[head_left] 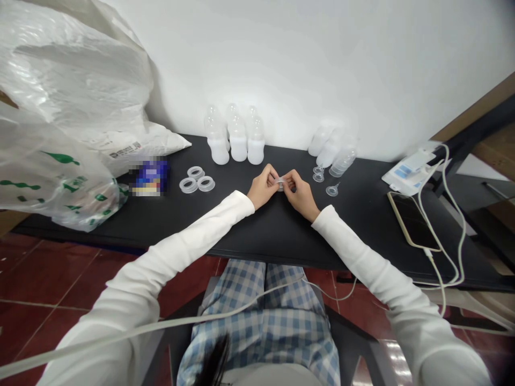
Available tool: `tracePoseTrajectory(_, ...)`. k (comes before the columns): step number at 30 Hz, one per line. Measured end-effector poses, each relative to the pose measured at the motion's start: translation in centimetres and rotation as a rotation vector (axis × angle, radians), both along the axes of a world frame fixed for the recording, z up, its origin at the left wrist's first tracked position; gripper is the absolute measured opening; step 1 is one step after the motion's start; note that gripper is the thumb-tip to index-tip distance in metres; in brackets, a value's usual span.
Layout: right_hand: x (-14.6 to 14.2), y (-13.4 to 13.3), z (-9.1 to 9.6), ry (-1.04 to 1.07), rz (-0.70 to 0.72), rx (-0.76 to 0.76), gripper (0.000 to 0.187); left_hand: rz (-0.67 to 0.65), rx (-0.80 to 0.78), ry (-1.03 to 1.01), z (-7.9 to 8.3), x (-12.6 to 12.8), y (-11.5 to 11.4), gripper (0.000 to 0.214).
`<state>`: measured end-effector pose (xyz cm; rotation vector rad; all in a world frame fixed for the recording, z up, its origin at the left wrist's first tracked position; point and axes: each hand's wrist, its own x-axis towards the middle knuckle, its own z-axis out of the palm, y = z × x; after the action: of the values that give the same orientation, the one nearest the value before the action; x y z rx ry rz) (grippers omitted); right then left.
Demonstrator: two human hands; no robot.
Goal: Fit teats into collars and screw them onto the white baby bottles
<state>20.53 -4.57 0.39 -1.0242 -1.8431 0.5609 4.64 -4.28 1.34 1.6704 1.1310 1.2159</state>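
My left hand [263, 187] and my right hand [298, 192] meet over the middle of the black table [241, 230], fingers pinched together on a small clear plastic part [280, 183] held between them. Behind my hands several white bottles [238, 140] stand upright near the wall. Three clear rings [197, 181] lie to the left of my left hand. To the right, a few bottles lying on their side [333, 150] and small clear nipple-like pieces [332, 190] rest on the table.
Large plastic bags [68, 107] fill the table's left end, with a blue packet [149, 177] beside them. A phone [413, 221] with a white cable [446, 214] and a white pack [408, 171] lie at the right. Red tiled floor shows below.
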Motion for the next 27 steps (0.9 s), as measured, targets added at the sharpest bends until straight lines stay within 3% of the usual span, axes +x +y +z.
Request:
tracePoseTrajectory(8,0.1,0.0,0.3,-0.024,-0.011,-0.004,0.015,-0.001,0.057,0.061,-0.1,0.1,0.0,0.026)
tracePoseTrajectory(16,0.1,0.1,0.0,0.045,-0.056,0.002,0.015,0.004,-0.019,-0.061,-1.0,0.1,0.9,0.019)
tracePoseTrajectory(22,0.6,0.7,-0.6,0.073,-0.005,-0.025,0.025,-0.016,-0.042,-0.099,-1.5,-0.1,1.3,0.026)
tracePoseTrajectory(27,0.4,0.6,-0.6,0.076,0.046,-0.010,0.020,-0.008,-0.060,-0.069,-1.0,-0.1,0.9,0.026)
